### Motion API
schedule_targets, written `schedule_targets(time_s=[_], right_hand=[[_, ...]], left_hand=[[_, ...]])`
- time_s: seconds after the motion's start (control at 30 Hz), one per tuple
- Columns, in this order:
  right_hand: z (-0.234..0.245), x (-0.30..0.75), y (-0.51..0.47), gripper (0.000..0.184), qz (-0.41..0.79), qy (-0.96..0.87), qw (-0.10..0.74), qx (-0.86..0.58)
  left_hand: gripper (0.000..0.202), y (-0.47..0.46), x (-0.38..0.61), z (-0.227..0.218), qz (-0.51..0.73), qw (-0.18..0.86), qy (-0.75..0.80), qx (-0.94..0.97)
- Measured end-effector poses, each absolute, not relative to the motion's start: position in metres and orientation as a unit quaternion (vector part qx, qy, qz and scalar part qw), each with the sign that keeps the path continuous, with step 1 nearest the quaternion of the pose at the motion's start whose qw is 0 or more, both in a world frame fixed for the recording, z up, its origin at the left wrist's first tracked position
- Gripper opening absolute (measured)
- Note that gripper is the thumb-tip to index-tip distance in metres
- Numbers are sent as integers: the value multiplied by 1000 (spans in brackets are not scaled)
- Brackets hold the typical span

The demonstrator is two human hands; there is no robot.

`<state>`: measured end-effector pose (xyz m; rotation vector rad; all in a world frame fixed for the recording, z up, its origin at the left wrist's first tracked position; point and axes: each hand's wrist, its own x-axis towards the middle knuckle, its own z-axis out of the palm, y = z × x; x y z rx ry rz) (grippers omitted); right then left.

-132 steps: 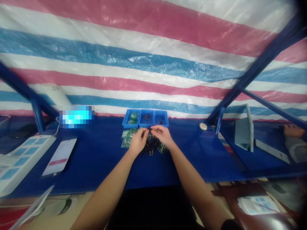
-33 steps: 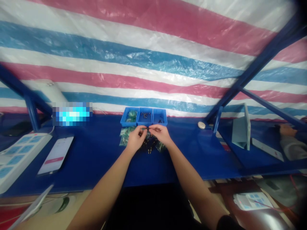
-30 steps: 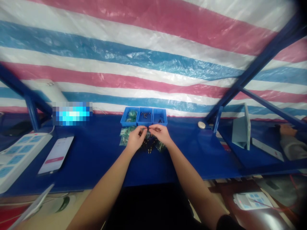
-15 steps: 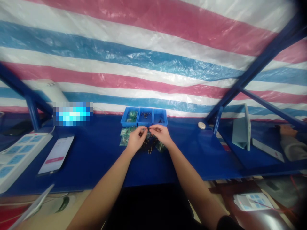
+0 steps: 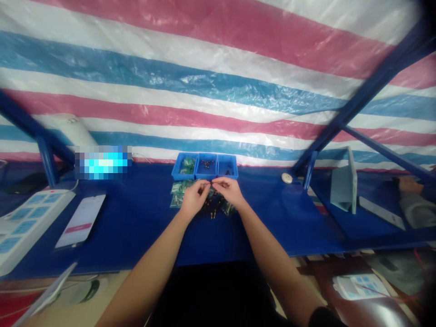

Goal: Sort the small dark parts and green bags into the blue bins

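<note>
My left hand [image 5: 195, 196] and my right hand [image 5: 229, 189] meet fingertip to fingertip just in front of three blue bins. Both are closed in a pinch around something dark and too small to name. Below them lies a heap of small black and brass-coloured parts [image 5: 213, 210], partly hidden by the hands. Clear bags with green contents [image 5: 177, 200] lie left of my left hand, and another bag [image 5: 228, 209] is under my right. The left bin [image 5: 175, 172] holds green bagged pieces, the middle bin [image 5: 206, 176] small dark parts, the right bin [image 5: 233, 175] a few dark bits.
On the blue table [image 5: 136, 236] a phone [image 5: 81, 221] and a white power strip [image 5: 30, 218] lie to the left. A round cream object [image 5: 286, 178] sits at right, near the blue frame. Beyond it stand a tablet [image 5: 350, 181] and another person's sleeve [image 5: 417, 204].
Almost nothing differs. Both hands stay pinched together in the same place, and the view has shifted very slightly.
</note>
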<state>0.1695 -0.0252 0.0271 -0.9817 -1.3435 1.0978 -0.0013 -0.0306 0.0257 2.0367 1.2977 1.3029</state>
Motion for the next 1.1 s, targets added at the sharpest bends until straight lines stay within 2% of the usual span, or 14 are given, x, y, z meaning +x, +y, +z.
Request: schedule_targets(time_s=[0.6,0.7,0.83,1.03,1.1], right_hand=[[30,172,-24,27,457,-570,531,-429],[29,178,-20,30,456,-528,542,-468],[24,186,-12,35,430,-440,597,-514],[24,191,-8,64,461,-455,608,-459],[25,192,-10,56,459,-498,584,-447]], left_hand=[[24,-32,-2,27,461,212,464,726],[25,-32,-3,28,461,208,471,723],[24,-32,-4,28,461,199,476,722],[23,-31,-4,27,458,202,471,727],[22,-31,-4,27,460,204,472,724]])
